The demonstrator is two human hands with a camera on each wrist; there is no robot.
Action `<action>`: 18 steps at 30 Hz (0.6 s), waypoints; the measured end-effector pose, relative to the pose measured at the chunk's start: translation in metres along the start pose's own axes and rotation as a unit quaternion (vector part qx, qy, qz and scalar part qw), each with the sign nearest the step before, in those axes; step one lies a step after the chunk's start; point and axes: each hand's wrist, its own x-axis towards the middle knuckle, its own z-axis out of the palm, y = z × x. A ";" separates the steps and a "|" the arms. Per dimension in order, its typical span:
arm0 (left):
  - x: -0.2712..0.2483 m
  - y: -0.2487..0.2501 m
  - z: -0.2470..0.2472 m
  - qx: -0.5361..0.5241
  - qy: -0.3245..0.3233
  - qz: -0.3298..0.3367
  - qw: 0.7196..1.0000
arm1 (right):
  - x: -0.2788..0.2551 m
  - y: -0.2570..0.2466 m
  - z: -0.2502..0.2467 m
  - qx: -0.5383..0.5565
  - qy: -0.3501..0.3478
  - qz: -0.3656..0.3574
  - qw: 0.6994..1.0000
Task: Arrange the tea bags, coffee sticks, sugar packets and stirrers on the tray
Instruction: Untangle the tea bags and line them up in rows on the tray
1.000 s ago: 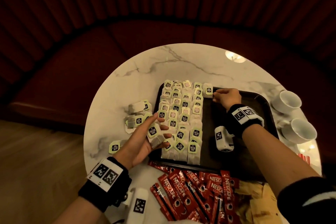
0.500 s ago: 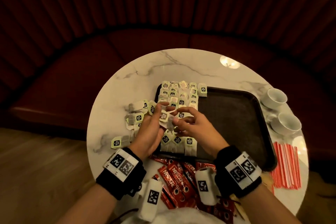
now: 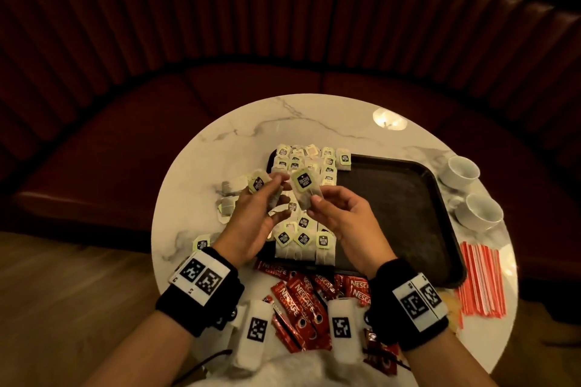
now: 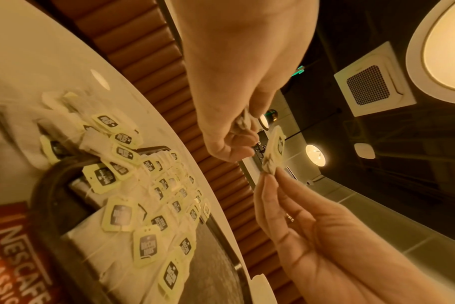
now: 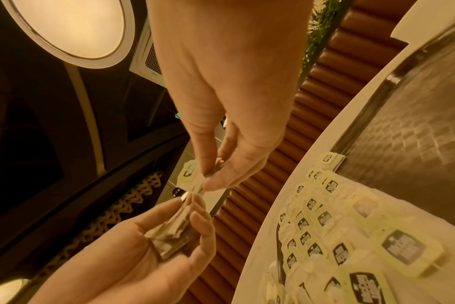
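Both hands are now meeting above the left part of the tray, where a second ago my right hand (image 3: 341,223) was reaching to the far edge of the tray (image 3: 408,217), setting a bag at the top of a fresh column. It is back now, pinching one tea bag (image 3: 306,188) between thumb and fingertips, the green tag standing up above the paper pouch. My left hand (image 3: 254,223) is cupping a small stack of tea bags (image 3: 262,184), fingers curled round them, and the right is drawing its bag off that stack; from the right wrist view the two bags are only just parting.

So I am judging this as the next feed in a steady cycle: left hand serving as the magazine, right hand carrying each bag to the tray. Rows of tea bags (image 3: 301,229) are already covering the left part of the tray, with one bag (image 3: 343,159) starting a new column at the far edge; the rest of the tray is lying bare.

Much is waiting. Loose tea bags (image 3: 232,195) are lying on the marble table (image 3: 251,135) to the left, coffee sticks (image 3: 301,305) are heaped near me off the tray, and stirrers (image 3: 481,280) are lying to the tray's right. Sugar packets I cannot pick out clearly. Two white cups (image 3: 471,195) are standing beyond the tray's right edge.
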 end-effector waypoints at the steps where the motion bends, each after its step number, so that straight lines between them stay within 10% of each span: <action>1: -0.002 0.000 0.000 0.014 -0.005 0.000 1.000 | -0.001 0.000 0.001 0.003 -0.001 -0.002 1.000; 18: 0.006 0.008 -0.017 0.119 -0.057 0.006 0.991 | 0.002 -0.001 0.001 -0.141 -0.048 -0.014 0.989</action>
